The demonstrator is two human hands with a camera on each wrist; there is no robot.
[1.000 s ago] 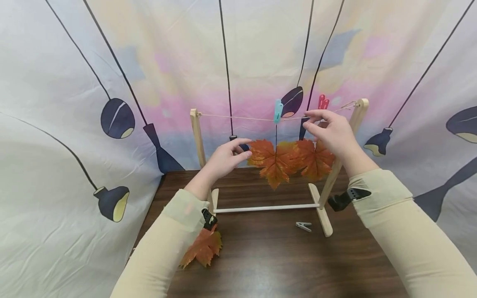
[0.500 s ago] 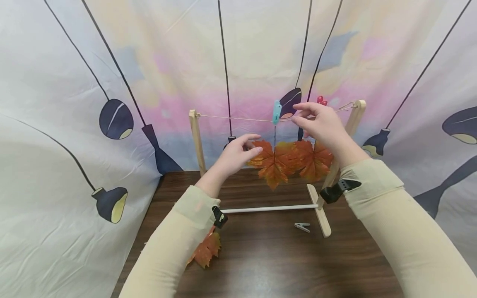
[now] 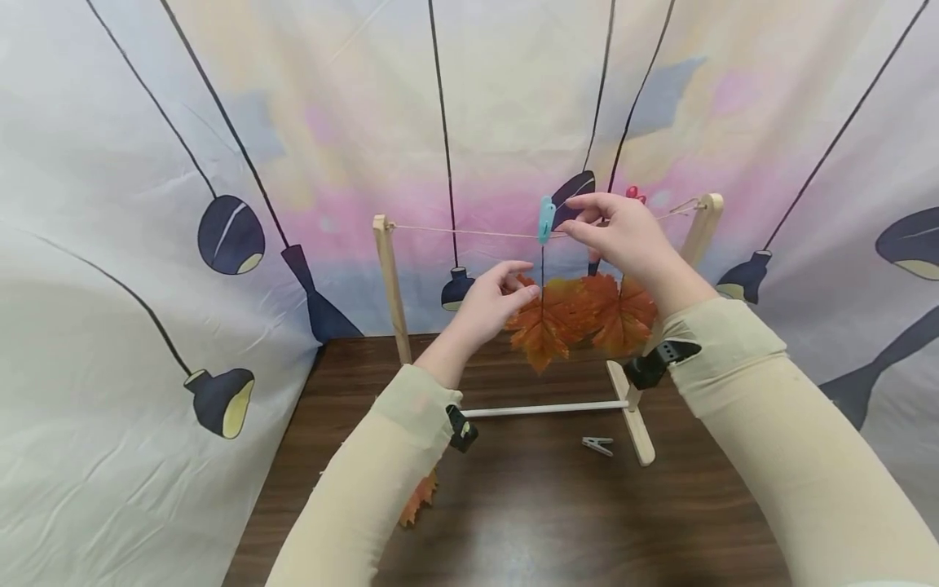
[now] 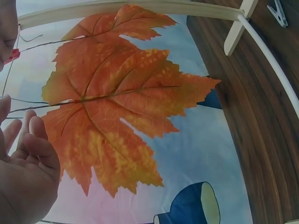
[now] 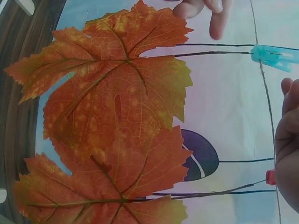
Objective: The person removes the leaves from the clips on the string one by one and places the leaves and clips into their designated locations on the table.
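Observation:
A turquoise clothespin (image 3: 546, 220) clips the stem of an orange maple leaf (image 3: 541, 338) to the string (image 3: 462, 232). My right hand (image 3: 623, 236) is just right of that clothespin, thumb and index finger apart, holding nothing. In the right wrist view, a gap shows between its fingers and the clothespin. My left hand (image 3: 487, 306) is lower, in front of the leaf's left edge, with fingers loosely bent and nothing in them. Another maple leaf (image 3: 623, 322) hangs to the right, overlapping the first. Its red clothespin (image 3: 635, 194) is partly hidden behind my right hand.
A wooden stand with a left post (image 3: 392, 285), right post (image 3: 702, 232) and white rod (image 3: 543, 409) carries the string. On the brown table (image 3: 550, 514) lie a grey clothespin (image 3: 597, 445) and a leaf (image 3: 421, 497), mostly hidden under the left forearm. A printed curtain hangs behind.
My left hand has moved right and slightly up toward the first leaf's stem. My right hand has shifted left and slightly up, closer to the turquoise clothespin.

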